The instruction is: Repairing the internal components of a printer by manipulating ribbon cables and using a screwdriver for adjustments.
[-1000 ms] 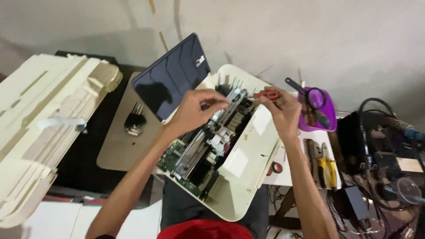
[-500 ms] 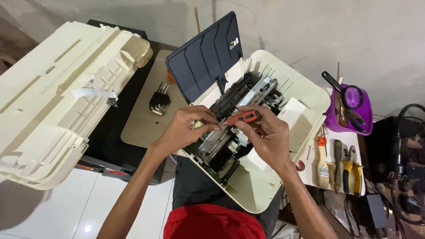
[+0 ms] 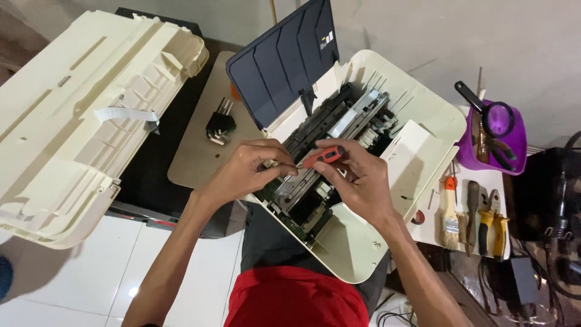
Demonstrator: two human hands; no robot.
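Bare forearms, no sleeves — left hand [image 3: 245, 172]; right hand [image 3: 357, 181]; red garment [image 3: 293, 300] below

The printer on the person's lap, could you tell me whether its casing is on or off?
Off. The printer shows bare metal rails and circuit board, and the cream top cover lies apart at left.

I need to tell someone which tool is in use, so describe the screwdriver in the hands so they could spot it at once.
Start at the opened cream plastic printer with its dark blue tray raised. Above its exposed metal mechanism, both hands meet: the right hand grips a small screwdriver with a red handle, the left hand at its thin tip. It is the only red tool there; the others lie far right.
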